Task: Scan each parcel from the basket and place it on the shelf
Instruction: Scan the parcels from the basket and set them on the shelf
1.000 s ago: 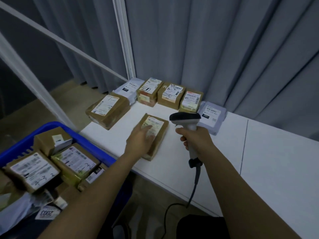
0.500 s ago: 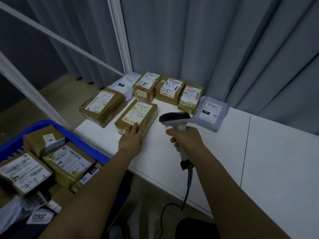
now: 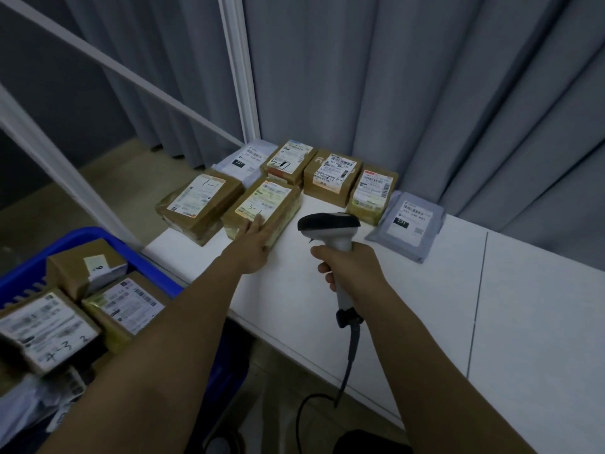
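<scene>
Parcel marked "3-1" (image 3: 262,209), a brown cardboard box with a pale yellow-white label, lies flat on the white shelf board (image 3: 425,290) directly ahead of the left hand (image 3: 250,247); that hand rests flat and unclenched, fingers extended, its fingertips (image 3: 258,221) touching the near edge of the box's label, not gripping it. Right hand (image 3: 348,267) is clenched around the handle of a white corded barcode scanner with a black head (image 3: 329,224); the scanner stands upright just right of the "3-1" box, its black cable (image 3: 350,355) hanging below the wrist. Left of the left hand's box sits another brown labelled carton (image 3: 199,206), touching or just beside it; beyond both hands a row of labelled boxes (image 3: 334,176) lines the grey curtain (image 3: 425,93); a grey plastic mailer bag (image 3: 407,226) lies ahead and right of the right hand. Below the left forearm, a blue plastic basket (image 3: 82,237) holds more labelled cartons (image 3: 49,329).
</scene>
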`<state>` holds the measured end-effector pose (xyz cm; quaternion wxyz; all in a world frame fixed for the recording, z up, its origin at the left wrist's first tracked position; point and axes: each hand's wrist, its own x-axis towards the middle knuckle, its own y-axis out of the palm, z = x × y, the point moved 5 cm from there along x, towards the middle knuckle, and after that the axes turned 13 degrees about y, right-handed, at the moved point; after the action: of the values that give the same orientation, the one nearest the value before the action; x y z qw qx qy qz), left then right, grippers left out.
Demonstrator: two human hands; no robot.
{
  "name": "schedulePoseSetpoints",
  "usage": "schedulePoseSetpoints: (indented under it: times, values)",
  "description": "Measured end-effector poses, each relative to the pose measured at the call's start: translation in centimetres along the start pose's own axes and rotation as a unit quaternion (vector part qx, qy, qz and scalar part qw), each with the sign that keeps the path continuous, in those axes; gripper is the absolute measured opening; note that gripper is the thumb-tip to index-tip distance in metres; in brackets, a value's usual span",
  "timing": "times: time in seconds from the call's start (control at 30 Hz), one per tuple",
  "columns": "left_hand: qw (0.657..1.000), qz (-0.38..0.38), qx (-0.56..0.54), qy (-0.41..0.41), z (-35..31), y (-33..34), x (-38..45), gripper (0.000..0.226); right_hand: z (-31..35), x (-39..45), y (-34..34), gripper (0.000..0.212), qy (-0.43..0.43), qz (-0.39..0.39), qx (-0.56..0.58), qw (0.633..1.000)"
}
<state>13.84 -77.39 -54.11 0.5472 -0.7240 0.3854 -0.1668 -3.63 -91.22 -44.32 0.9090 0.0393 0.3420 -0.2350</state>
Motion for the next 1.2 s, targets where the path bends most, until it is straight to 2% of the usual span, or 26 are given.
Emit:
schedulePoseSetpoints:
  times: [0.1, 0.17, 0.27, 0.4, 0.5, 0.57, 0.77, 0.87, 1.0, 1.1, 1.2]
  values:
    - [0.997, -0.063, -0.039, 0.039, -0.5, -1.4, -2.7, 0.062, 0.1, -0.4, 1.2, 0.012, -0.006, 0.006, -0.006, 1.0]
    - [0.989, -0.119, -0.067, 0.051, -0.9, -2.9, -5.5, 0.054, 0.2, -0.9, 2.5, 0.011, -0.008, 0.014, -0.014, 1.0]
    - [0.986, -0.146, -0.062, 0.041, -0.2, -4.4, -10.5, 0.039, 0.3, -2.1, 5.6, 0.013, -0.014, 0.042, -0.033, 0.998]
    - [0.978, -0.181, -0.066, -0.082, 4.4, -5.9, -17.2, 0.04, 0.1, -4.2, 10.2, 0.012, -0.035, 0.083, -0.073, 0.993]
    - [0.942, -0.277, -0.078, -0.171, 7.9, -7.3, -22.6, 0.04, -0.4, -5.5, 13.2, 0.011, -0.047, 0.106, -0.092, 0.989]
    - [0.918, -0.303, -0.063, -0.248, 9.7, -7.2, -26.1, 0.043, -1.0, -6.1, 15.0, 0.011, -0.051, 0.125, -0.114, 0.984]
    - [0.886, -0.264, -0.039, -0.38, 14.0, -3.9, -31.8, 0.066, -3.0, -5.9, 19.5, 0.016, -0.05, 0.156, -0.203, 0.965]
    - [0.869, -0.273, -0.056, -0.41, 15.9, -4.2, -32.5, 0.077, -3.8, -5.5, 21.1, 0.017, -0.044, 0.165, -0.212, 0.962]
    - [0.876, -0.233, -0.045, -0.421, 17.7, -4.1, -32.3, 0.086, -4.2, -4.9, 22.8, 0.016, -0.048, 0.176, -0.228, 0.956]
    - [0.872, -0.245, -0.025, -0.424, 18.2, -4.4, -32.0, 0.082, -4.0, -4.7, 23.4, 0.015, -0.052, 0.176, -0.228, 0.956]
    - [0.882, -0.242, 0.02, -0.404, 17.5, -4.9, -31.8, 0.06, -3.9, -4.7, 23.6, 0.015, -0.056, 0.174, -0.227, 0.956]
